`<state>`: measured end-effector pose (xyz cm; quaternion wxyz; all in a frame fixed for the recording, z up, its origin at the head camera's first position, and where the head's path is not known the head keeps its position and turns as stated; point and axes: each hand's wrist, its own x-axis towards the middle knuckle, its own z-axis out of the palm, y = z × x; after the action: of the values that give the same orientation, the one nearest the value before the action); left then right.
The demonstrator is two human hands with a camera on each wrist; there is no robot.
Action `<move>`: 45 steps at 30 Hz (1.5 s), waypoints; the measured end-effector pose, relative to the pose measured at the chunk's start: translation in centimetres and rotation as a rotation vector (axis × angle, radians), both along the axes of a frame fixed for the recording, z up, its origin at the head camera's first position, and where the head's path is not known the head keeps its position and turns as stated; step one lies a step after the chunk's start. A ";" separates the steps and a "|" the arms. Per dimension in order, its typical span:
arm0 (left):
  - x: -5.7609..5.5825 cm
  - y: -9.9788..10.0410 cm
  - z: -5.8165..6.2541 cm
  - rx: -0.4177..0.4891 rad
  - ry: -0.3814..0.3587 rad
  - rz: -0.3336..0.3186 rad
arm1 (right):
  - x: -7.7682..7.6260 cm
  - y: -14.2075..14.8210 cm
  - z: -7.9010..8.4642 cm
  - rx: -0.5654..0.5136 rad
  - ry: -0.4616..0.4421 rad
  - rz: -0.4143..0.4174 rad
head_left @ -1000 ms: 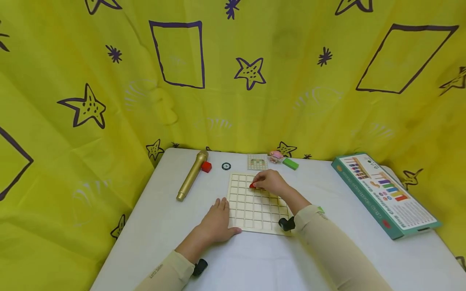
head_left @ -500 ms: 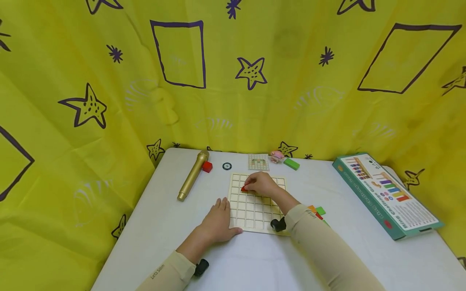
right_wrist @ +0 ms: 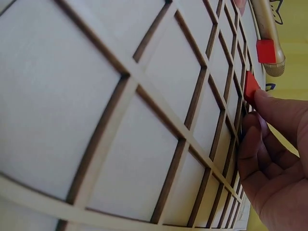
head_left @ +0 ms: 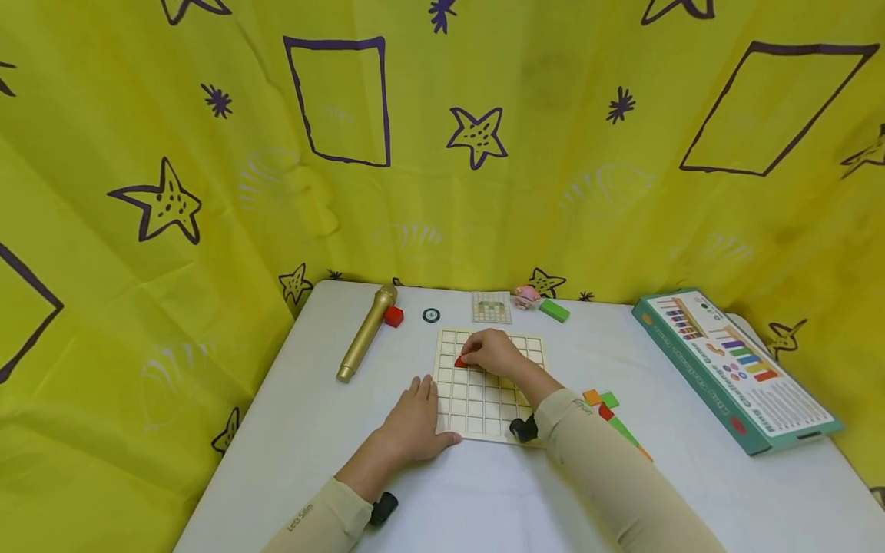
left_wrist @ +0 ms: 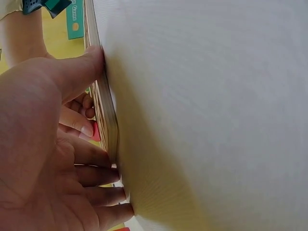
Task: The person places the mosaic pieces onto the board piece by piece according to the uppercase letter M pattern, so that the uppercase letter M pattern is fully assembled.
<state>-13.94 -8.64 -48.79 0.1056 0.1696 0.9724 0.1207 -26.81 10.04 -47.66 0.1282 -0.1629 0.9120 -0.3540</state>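
A pale wooden grid board (head_left: 477, 395) with square cells lies on the white table. My right hand (head_left: 494, 353) is over its upper left part and pinches a small red triangular tile (right_wrist: 251, 88) between thumb and fingers. In the head view the red tile sits low over a cell; whether it touches the bottom cannot be told. My left hand (head_left: 412, 422) rests at the board's lower left corner, fingers extended. The left wrist view has its thumb (left_wrist: 84, 70) against the board's edge (left_wrist: 107, 103).
Right of the board lie orange, green and red tiles (head_left: 608, 399), partly behind the right sleeve. Along the back are a gold microphone (head_left: 362, 338), red cube (head_left: 393, 316), round disc (head_left: 431, 315), pattern card (head_left: 492, 307), pink figurine (head_left: 526, 297) and green block (head_left: 554, 310). A game box (head_left: 736, 372) lies right.
My right hand has moved left across the board with the red tile and come lower over a cell. More loose tiles show beside the sleeve. The left hand stays put.
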 end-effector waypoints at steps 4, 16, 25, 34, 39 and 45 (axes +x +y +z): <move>-0.1 0.1 0.0 0.010 -0.001 -0.003 | 0.1 0.0 0.1 0.013 -0.002 0.004; 0.0 0.1 -0.1 0.047 -0.017 0.008 | 0.2 0.1 -0.4 0.015 0.016 0.019; 0.2 0.1 -0.1 0.045 -0.015 0.011 | 0.6 1.3 0.0 -0.045 -0.042 -0.016; 0.1 0.3 0.1 0.040 -0.018 0.025 | 0.7 4.6 1.5 -0.023 0.010 -0.049; 0.1 0.3 0.1 0.040 -0.018 0.026 | 1.3 7.3 1.9 -0.009 0.016 -0.086; 0.1 0.3 -0.1 0.039 -0.017 0.025 | 2.0 10.7 2.3 -0.003 -0.012 -0.136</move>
<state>-13.89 -8.34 -48.85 0.1089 0.1582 0.9710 0.1423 -24.85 20.72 -45.36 0.1089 -0.0989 0.9196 -0.3643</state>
